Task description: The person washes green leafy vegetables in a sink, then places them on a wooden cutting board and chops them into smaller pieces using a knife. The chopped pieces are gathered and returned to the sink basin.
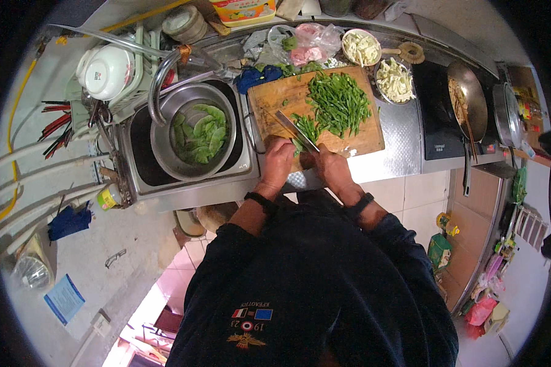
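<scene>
My right hand point(332, 166) grips the handle of a kitchen knife point(295, 130), its blade slanting up and left over the wooden cutting board point(264, 98). My left hand point(278, 158) is at the board's front edge, its curled fingers beside the blade on a few green leaves point(298, 147). A small heap of cut greens lies just behind the blade. A larger pile of chopped green vegetable point(340, 103) covers the board's back right. How firmly the left fingers hold the leaves is partly hidden.
Left of the board, a metal basin point(158, 151) of green pods sits in the sink point(140, 183) under the faucet point(155, 87). Bowls of pale shredded vegetable point(361, 47) stand behind and right. A wok point(480, 110) with chopsticks rests on the cooktop point(434, 124); its handle overhangs the counter.
</scene>
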`<state>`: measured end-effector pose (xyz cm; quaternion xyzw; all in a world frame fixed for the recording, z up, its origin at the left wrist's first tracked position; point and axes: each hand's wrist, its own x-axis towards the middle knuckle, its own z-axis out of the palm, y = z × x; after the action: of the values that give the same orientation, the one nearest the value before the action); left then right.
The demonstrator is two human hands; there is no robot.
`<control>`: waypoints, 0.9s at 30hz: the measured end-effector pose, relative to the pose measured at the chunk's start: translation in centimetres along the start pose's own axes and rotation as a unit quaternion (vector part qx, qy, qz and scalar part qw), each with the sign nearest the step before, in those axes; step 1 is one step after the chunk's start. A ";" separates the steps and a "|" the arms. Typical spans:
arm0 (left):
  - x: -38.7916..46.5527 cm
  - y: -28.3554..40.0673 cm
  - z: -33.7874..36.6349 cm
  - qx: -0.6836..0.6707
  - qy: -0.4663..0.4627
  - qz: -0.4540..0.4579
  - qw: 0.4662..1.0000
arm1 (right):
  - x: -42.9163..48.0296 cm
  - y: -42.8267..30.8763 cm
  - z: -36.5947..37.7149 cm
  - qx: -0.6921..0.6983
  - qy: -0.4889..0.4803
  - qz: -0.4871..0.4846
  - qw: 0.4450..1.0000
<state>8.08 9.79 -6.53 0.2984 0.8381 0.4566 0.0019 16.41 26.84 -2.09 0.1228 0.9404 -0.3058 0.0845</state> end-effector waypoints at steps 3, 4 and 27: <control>-0.9 0.0 -0.6 -0.006 -0.007 -0.037 0.999 | -1.8 0.6 -1.2 -0.009 -0.030 0.016 0.999; -1.1 0.0 -0.8 0.003 -0.022 -0.037 0.999 | -2.1 0.7 -1.4 -0.025 -0.047 0.025 0.998; 0.3 0.2 -0.6 0.028 -0.079 0.031 0.996 | -1.7 0.1 1.6 -0.071 -0.017 0.023 0.997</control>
<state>7.75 9.57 -5.89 0.3597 0.8381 0.4075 0.0458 18.17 25.69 -3.05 0.1329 0.9550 -0.2384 0.1160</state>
